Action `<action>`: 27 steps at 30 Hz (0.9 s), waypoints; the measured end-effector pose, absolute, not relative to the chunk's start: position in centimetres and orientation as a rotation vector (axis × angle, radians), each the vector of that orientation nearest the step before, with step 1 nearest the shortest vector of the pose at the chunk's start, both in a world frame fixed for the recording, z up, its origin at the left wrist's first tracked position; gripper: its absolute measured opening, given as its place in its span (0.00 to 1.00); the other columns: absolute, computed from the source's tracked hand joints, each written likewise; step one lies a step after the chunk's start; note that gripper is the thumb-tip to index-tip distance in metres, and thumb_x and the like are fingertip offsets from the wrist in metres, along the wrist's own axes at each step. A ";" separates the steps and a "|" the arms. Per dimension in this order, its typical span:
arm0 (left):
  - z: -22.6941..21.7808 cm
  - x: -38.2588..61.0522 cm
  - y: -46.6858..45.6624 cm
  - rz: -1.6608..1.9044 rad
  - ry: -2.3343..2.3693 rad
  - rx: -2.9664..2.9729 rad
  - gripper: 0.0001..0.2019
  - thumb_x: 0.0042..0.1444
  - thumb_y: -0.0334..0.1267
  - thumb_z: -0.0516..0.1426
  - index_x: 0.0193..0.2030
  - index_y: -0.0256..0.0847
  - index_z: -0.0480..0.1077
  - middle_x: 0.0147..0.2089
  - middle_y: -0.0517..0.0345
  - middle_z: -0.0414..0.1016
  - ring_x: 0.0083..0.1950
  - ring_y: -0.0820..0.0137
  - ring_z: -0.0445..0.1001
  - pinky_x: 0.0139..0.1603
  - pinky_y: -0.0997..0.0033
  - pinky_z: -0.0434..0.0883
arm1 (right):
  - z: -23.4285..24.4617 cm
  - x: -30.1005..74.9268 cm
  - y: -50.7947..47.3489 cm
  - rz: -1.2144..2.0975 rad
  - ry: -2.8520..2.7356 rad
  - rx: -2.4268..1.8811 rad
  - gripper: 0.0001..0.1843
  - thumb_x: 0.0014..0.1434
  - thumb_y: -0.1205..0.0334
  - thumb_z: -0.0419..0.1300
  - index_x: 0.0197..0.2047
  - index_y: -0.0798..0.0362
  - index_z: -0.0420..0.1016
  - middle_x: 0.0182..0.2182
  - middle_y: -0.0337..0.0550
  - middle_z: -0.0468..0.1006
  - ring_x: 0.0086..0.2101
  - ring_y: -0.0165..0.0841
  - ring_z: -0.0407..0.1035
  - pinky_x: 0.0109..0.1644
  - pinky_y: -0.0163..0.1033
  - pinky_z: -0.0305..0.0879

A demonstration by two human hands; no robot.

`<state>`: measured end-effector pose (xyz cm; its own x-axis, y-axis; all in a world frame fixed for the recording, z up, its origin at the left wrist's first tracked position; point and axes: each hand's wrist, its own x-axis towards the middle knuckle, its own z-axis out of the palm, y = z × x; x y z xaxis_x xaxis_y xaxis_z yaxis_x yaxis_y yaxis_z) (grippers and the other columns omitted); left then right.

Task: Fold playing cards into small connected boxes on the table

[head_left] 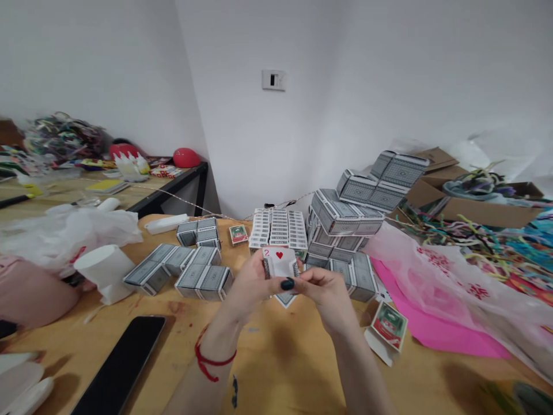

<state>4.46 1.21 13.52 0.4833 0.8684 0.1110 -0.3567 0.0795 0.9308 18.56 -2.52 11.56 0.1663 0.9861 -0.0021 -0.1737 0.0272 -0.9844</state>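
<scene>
Above the table's middle, my left hand (pixel 254 282) and my right hand (pixel 322 288) are both closed on a folded playing card (pixel 279 262) showing a red two of hearts. Its sides carry a patterned card back, and my thumbs press along the lower edge. Under my hands the tip of a patterned card (pixel 285 299) shows; whether it is held or lying on the table I cannot tell. Just beyond stand several rows of stacked folded cards (pixel 279 227). Blocks built of grey patterned cards (pixel 205 271) sit left, and a taller card stack (pixel 345 213) rises on the right.
An opened card box (pixel 386 328) lies at right beside pink paper (pixel 432 317); another card box (pixel 238 234) is at the back. A phone (pixel 123 363), a white paper roll (pixel 106 271) and plastic bags (pixel 64 230) are on the left. A cardboard box (pixel 484 207) stands back right.
</scene>
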 end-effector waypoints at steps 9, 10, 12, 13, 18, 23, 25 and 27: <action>13.3 6.9 0.1 1.237 0.953 0.963 0.17 0.32 0.31 0.67 0.32 0.36 0.69 0.27 0.60 0.76 0.28 0.71 0.75 0.26 0.78 0.70 | 11.2 17.7 -2.6 1.109 -0.981 -1.170 0.06 0.40 0.64 0.64 0.17 0.54 0.72 0.18 0.37 0.74 0.23 0.29 0.66 0.31 0.35 0.62; 13.3 6.9 0.1 1.245 0.947 0.937 0.17 0.31 0.31 0.67 0.31 0.35 0.70 0.26 0.60 0.76 0.27 0.72 0.74 0.25 0.78 0.70 | 11.2 17.6 -2.6 1.099 -0.985 -1.176 0.06 0.40 0.64 0.63 0.17 0.55 0.72 0.18 0.37 0.74 0.23 0.29 0.66 0.31 0.35 0.61; 13.3 6.9 0.2 1.258 0.931 0.881 0.16 0.29 0.30 0.68 0.29 0.35 0.71 0.25 0.60 0.76 0.26 0.72 0.74 0.23 0.79 0.70 | 11.2 17.4 -2.7 1.076 -0.995 -1.194 0.07 0.41 0.63 0.63 0.16 0.54 0.71 0.17 0.37 0.73 0.23 0.29 0.65 0.29 0.34 0.60; 13.3 6.8 0.2 1.257 0.916 0.857 0.16 0.29 0.30 0.68 0.29 0.34 0.71 0.25 0.60 0.76 0.26 0.72 0.74 0.23 0.79 0.70 | 11.2 17.3 -2.7 1.060 -1.004 -1.209 0.07 0.41 0.63 0.62 0.16 0.54 0.70 0.17 0.36 0.72 0.22 0.28 0.64 0.28 0.34 0.59; 13.0 6.8 0.1 1.271 0.785 0.800 0.12 0.31 0.31 0.67 0.27 0.33 0.73 0.24 0.57 0.76 0.25 0.71 0.74 0.26 0.75 0.72 | 11.3 16.6 -3.0 0.899 -1.086 -1.328 0.07 0.43 0.63 0.60 0.17 0.54 0.70 0.16 0.35 0.69 0.20 0.27 0.61 0.26 0.32 0.56; 12.7 7.0 0.0 1.305 0.762 0.754 0.09 0.33 0.32 0.66 0.25 0.34 0.74 0.21 0.58 0.75 0.24 0.72 0.73 0.24 0.77 0.70 | 11.7 16.6 -3.2 0.844 -1.153 -1.352 0.07 0.44 0.64 0.59 0.18 0.54 0.70 0.18 0.36 0.71 0.23 0.28 0.63 0.28 0.33 0.58; 12.5 7.1 0.0 1.314 0.760 0.740 0.08 0.34 0.33 0.66 0.24 0.34 0.74 0.21 0.59 0.75 0.25 0.71 0.74 0.24 0.77 0.70 | 11.7 16.7 -3.3 0.838 -1.172 -1.365 0.07 0.45 0.64 0.59 0.18 0.54 0.71 0.18 0.37 0.72 0.23 0.29 0.64 0.29 0.34 0.59; 12.3 7.1 0.0 1.310 0.761 0.724 0.08 0.35 0.34 0.66 0.25 0.35 0.74 0.22 0.58 0.76 0.25 0.70 0.74 0.24 0.76 0.70 | 11.8 16.8 -3.3 0.839 -1.179 -1.365 0.07 0.45 0.63 0.60 0.19 0.54 0.72 0.19 0.38 0.72 0.24 0.30 0.65 0.30 0.34 0.60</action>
